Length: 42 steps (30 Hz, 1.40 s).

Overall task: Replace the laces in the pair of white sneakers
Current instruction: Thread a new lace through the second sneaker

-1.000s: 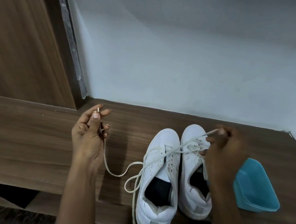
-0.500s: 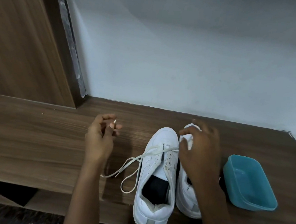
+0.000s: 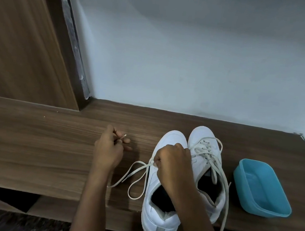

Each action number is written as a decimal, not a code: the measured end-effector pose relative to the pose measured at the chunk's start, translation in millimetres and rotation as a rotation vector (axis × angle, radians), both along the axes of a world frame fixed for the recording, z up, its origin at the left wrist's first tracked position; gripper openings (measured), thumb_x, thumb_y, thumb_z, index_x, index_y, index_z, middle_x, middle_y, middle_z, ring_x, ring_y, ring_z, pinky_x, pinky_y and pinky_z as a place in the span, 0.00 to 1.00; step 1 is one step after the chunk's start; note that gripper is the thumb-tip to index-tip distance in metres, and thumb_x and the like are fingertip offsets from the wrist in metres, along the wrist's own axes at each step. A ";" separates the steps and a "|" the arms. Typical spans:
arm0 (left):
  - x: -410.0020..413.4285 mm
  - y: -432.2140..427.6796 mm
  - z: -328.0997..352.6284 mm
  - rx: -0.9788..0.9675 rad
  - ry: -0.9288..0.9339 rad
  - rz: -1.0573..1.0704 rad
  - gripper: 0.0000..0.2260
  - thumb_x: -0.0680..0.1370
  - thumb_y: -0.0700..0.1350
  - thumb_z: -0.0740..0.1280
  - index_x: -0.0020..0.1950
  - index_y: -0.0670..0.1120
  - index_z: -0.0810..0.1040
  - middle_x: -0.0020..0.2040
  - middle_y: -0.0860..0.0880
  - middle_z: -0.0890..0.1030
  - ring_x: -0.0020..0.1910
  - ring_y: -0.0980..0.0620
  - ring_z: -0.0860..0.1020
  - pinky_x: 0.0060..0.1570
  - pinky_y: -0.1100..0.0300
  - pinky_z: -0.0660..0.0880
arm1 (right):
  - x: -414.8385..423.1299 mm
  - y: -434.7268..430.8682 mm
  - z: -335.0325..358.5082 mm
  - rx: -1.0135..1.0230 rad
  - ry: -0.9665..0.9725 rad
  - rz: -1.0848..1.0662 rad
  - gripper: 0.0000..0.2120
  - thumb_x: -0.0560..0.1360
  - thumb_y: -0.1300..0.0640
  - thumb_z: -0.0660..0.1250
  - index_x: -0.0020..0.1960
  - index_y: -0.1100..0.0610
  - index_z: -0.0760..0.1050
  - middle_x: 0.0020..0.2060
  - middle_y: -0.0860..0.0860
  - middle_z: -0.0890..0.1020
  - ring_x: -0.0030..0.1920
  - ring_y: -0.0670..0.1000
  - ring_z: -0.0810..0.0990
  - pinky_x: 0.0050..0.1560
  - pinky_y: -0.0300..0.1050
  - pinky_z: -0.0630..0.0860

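Wood-grain surface (image 3: pixel 31 149), pale wall (image 3: pixel 191 63) along its back edge, brown wooden panel (image 3: pixel 14 44) rising at the back-left. Two white sneakers stand side by side toward the right end, toes to the back edge and sides touching. The left sneaker (image 3: pixel 161 223) sits nearer, heel at or just over the front edge. The right sneaker (image 3: pixel 202 133) is set a little further back. The threaded lace (image 3: pixel 207 156) criss-crosses the right sneaker's eyelets, its long free ends trailing down the shoe's outer side toward the front edge. The loose lace (image 3: pixel 146 165) leaves the left sneaker's eyelet area and lies on the surface in two slack loops to that shoe's left. One strand runs out to the left forearm and is hidden there. The hands are apart. The left hand (image 3: pixel 108 152) hovers over mid-surface, left of the shoes, fingers curled and pinching the lace tip (image 3: pixel 124 136), which sticks out between thumb and fingertips. The right hand (image 3: pixel 173 164) rests over the forepart of the left sneaker, knuckles up, fingers curled down, gripping the loose lace where it meets the shoe. Which eyelet cannot be told, as the hand covers them. A blue tub (image 3: pixel 269 212), open side up, sits near the right end, just beside the right sneaker and apart from it.
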State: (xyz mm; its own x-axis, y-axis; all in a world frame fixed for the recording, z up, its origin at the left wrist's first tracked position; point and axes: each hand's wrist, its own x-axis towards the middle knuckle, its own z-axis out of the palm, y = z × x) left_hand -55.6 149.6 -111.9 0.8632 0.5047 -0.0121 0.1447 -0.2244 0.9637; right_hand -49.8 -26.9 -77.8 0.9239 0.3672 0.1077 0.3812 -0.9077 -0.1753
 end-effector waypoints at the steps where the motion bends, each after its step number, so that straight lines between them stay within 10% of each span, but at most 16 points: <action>1: -0.8 -0.2 1.1 0.024 0.013 -0.010 0.17 0.76 0.26 0.56 0.40 0.47 0.73 0.41 0.45 0.84 0.36 0.48 0.85 0.49 0.43 0.81 | 1.8 -1.0 -0.1 0.071 0.005 0.000 0.10 0.76 0.62 0.65 0.47 0.50 0.82 0.45 0.46 0.83 0.53 0.52 0.76 0.56 0.48 0.70; 9: -2.2 -30.6 14.3 0.140 0.174 -0.138 0.17 0.77 0.36 0.61 0.40 0.52 0.85 0.37 0.52 0.85 0.39 0.47 0.84 0.47 0.47 0.82 | 24.0 -65.2 26.8 0.838 -0.092 -0.354 0.11 0.78 0.66 0.61 0.46 0.52 0.76 0.39 0.43 0.83 0.42 0.41 0.80 0.43 0.26 0.70; 13: -1.2 -58.0 25.1 0.171 0.210 -0.299 0.11 0.76 0.54 0.72 0.39 0.50 0.86 0.33 0.53 0.84 0.34 0.54 0.81 0.40 0.55 0.79 | 26.9 -90.0 29.1 1.126 0.008 -0.397 0.19 0.78 0.69 0.59 0.50 0.46 0.79 0.41 0.46 0.84 0.37 0.45 0.84 0.46 0.49 0.80; 19: -0.8 -73.3 31.3 0.321 0.302 -0.289 0.27 0.58 0.73 0.76 0.40 0.52 0.82 0.38 0.56 0.83 0.41 0.58 0.81 0.44 0.55 0.79 | 21.9 -88.0 27.4 1.197 0.150 -0.368 0.18 0.79 0.67 0.60 0.51 0.49 0.83 0.34 0.45 0.82 0.32 0.45 0.76 0.38 0.42 0.73; 23: 0.1 -77.7 37.0 0.347 0.285 -0.280 0.22 0.61 0.67 0.79 0.35 0.49 0.81 0.35 0.57 0.83 0.37 0.59 0.80 0.39 0.58 0.76 | 22.1 -83.3 26.2 1.025 0.226 -0.248 0.04 0.75 0.54 0.73 0.49 0.48 0.84 0.33 0.47 0.84 0.32 0.43 0.80 0.37 0.40 0.75; 33: 7.4 -59.7 32.2 -0.023 0.277 -0.380 0.08 0.74 0.42 0.75 0.36 0.42 0.86 0.35 0.46 0.85 0.35 0.51 0.82 0.38 0.51 0.84 | 14.7 -65.5 10.5 0.651 0.351 -0.151 0.12 0.77 0.66 0.65 0.49 0.52 0.83 0.37 0.47 0.83 0.38 0.44 0.84 0.43 0.38 0.81; 42: 4.6 -54.1 26.6 -0.226 0.263 -0.424 0.07 0.78 0.38 0.71 0.45 0.35 0.85 0.39 0.45 0.86 0.33 0.55 0.82 0.30 0.65 0.76 | 13.1 -48.8 -2.6 0.640 0.179 -0.349 0.14 0.72 0.53 0.76 0.56 0.55 0.82 0.45 0.49 0.84 0.45 0.46 0.81 0.46 0.39 0.74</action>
